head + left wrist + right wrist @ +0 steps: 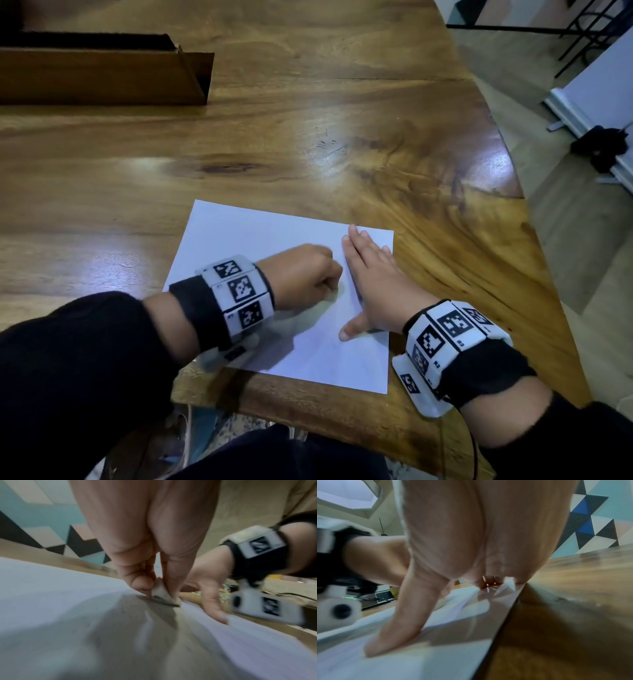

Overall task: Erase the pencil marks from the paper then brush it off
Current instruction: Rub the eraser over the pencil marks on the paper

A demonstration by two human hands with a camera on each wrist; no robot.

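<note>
A white sheet of paper (260, 236) lies near the table's front edge. My left hand (308, 274) is curled into a fist over the middle of the sheet. In the left wrist view its fingers (142, 582) pinch a small smudged white eraser (163, 595) whose bottom edge touches the paper (51, 601). My right hand (371, 274) lies flat on the sheet's right side, fingers straight and thumb spread toward me. The right wrist view shows the thumb (397, 628) pressing on the paper (402, 662). Pencil marks are too faint to make out.
The wooden table (308, 137) stretches ahead and to the left, with its curved edge at the right. A long dark wooden box (102, 72) lies at the far left. Floor and a white stand with a black clamp (599, 144) are to the right.
</note>
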